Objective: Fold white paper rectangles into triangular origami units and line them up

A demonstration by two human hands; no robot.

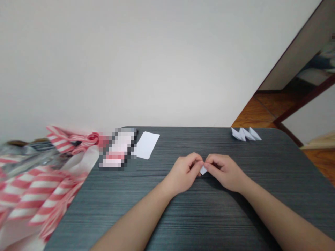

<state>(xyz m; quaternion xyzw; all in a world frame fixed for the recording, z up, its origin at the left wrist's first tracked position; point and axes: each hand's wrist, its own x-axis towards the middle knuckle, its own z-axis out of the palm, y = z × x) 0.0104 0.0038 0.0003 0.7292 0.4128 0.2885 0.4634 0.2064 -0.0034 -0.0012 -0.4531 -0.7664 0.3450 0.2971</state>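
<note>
A small piece of folded white paper [203, 170] is pinched between my two hands, just above the dark table [193, 223]. My left hand [186, 172] grips its left side with thumb and fingers closed. On the other side, my right hand [225, 171] holds it the same way, the thumbs almost meeting. Much of the paper is hidden behind the fingers. Several folded white paper shapes [246, 134] with pointed tips stand in a row at the table's far right. Flat white paper sheets [147, 145] lie at the far left.
Beside the flat sheets lies a pixelated, dark-edged rectangular object [119, 148]. Red-and-white striped cloth [39, 191] and clear plastic are heaped left of the table. A pale wall [167, 62] rises behind the far edge; wooden floor [258, 109] shows at the right.
</note>
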